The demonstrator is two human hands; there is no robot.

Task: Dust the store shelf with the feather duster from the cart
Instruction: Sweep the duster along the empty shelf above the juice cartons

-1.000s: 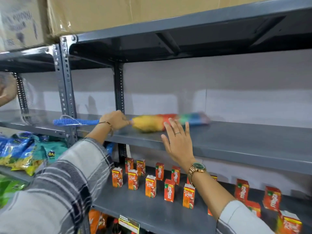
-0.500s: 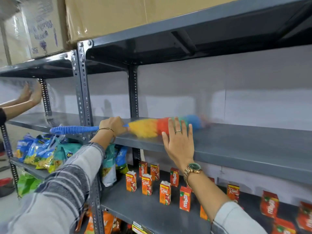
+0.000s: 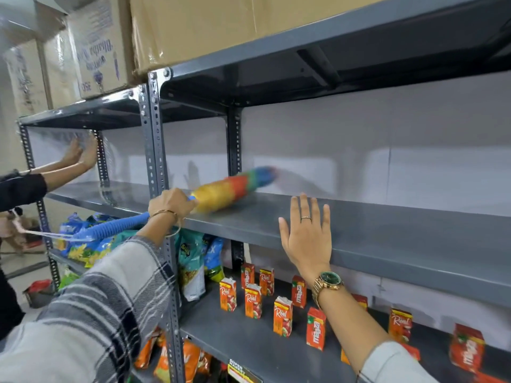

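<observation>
The left hand (image 3: 172, 203) is closed around the blue handle of the duster (image 3: 226, 190), whose soft head lies on the grey shelf (image 3: 387, 230) near the far wall. The right hand (image 3: 308, 237), flat and holding nothing, rests at the near edge. The duster looks light; the stiff handle is the place to hold.

Matt grey painted-metal shelf (image 3: 387, 236), fluffy rainbow duster (image 3: 229, 190) on ribbed blue plastic, glossy cardboard juice cartons (image 3: 253, 301).

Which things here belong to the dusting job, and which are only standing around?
For the job:
- feather duster, gripped by the left hand
- grey shelf being dusted
- right hand, flat on the shelf's front

Only standing around:
- juice cartons below
- snack bags
- cardboard boxes on top
</observation>
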